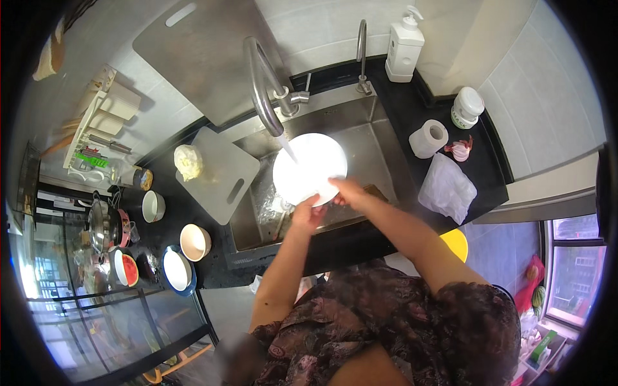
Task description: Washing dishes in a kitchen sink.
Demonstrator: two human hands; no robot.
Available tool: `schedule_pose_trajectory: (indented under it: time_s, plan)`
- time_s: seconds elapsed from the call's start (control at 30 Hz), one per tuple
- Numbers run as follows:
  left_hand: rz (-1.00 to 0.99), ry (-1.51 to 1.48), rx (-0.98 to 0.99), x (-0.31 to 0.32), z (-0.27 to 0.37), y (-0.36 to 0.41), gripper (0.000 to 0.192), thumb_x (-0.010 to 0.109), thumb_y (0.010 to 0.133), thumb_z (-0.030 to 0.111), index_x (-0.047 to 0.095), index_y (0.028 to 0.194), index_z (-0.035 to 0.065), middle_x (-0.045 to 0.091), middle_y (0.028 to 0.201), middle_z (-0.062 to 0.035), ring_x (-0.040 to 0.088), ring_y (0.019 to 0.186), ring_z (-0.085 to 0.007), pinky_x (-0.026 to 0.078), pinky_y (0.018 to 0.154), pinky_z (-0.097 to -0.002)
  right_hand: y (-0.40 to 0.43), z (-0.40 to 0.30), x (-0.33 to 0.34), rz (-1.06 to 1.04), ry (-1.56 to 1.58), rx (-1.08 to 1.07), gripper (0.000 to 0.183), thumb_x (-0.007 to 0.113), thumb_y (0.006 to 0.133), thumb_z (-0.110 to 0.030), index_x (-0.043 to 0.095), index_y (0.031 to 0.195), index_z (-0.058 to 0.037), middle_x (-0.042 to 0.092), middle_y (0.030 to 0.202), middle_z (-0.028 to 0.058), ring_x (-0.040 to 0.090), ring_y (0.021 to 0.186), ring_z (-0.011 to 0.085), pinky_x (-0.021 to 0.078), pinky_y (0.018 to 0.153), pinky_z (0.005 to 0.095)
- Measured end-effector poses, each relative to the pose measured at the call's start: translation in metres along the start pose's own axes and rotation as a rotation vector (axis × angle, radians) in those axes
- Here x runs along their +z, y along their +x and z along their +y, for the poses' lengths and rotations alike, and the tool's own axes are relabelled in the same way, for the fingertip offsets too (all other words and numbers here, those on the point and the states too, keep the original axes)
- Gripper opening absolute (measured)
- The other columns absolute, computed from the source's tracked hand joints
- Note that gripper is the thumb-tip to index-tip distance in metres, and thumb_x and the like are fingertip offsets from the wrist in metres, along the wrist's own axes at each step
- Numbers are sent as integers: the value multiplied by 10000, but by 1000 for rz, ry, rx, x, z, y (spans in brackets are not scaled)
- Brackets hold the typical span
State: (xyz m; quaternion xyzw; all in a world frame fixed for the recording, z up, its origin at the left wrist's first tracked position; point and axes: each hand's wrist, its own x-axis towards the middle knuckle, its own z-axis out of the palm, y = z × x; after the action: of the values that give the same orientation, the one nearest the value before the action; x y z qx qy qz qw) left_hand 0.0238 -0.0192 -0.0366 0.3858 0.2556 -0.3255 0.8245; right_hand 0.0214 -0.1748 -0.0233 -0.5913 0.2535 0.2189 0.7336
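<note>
Both hands hold a round white plate (309,159) over the stainless steel sink (391,149). My left hand (307,215) grips its near edge, thumb on the upper face. At the near right edge, my right hand (348,192) has hold of the rim. Water runs from the curved steel faucet (263,91) onto the plate, whose face is washed out by glare. Beneath it, on the sink floor, lie partly hidden items, among them what looks like a utensil (280,224) and a brown thing (375,192) too covered to identify.
Left of the sink, a cutting board (217,169) bears a pale cabbage-like piece (188,162). Further left stand bowls (195,242), a blue-rimmed dish (179,270) and cut watermelon (130,270). On the right are a paper roll (428,138), garlic (460,149), a plastic bag (447,188) and a pump bottle (405,48).
</note>
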Motion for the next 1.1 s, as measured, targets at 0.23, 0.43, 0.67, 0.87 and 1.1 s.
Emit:
schedule_pose_trajectory:
  time_s: [0.23,0.43,0.67,0.87,1.1]
  plan:
    - [175,107,325,-2,8,-9,387,495,688,-27,416,1066,-54,521,986,-122,532,864,-233,460,711,-338,6,17,21,-116,211,49,267,541,768,-247,524,940,-43,558,691,56,497,491,112,402,392,223]
    - [-15,225,68,-1,40,-29,413,462,702,-44,373,1105,-46,495,1021,-148,516,931,-253,467,784,-354,30,2,-12,41,46,-69,284,527,761,-260,562,885,-7,576,702,71,495,479,116,395,401,232]
    - [152,205,262,12,21,-25,386,437,720,-15,378,1100,-45,513,974,-162,563,817,-266,517,633,-308,10,-3,-4,-19,-190,34,301,482,810,-311,532,829,-15,583,693,89,508,491,117,392,391,224]
    - [443,1091,596,1,39,-24,354,438,730,1,404,1082,-6,547,901,-219,565,784,-339,470,654,-386,15,-26,-17,50,-58,-134,404,440,824,-380,524,885,11,592,770,114,557,593,159,459,502,253]
    - [554,1514,949,12,45,-32,486,478,682,-25,353,1147,42,516,983,-220,516,851,-385,412,719,-427,1,-84,35,-157,401,-156,580,352,822,-516,445,1054,7,531,978,145,515,897,226,433,776,364]
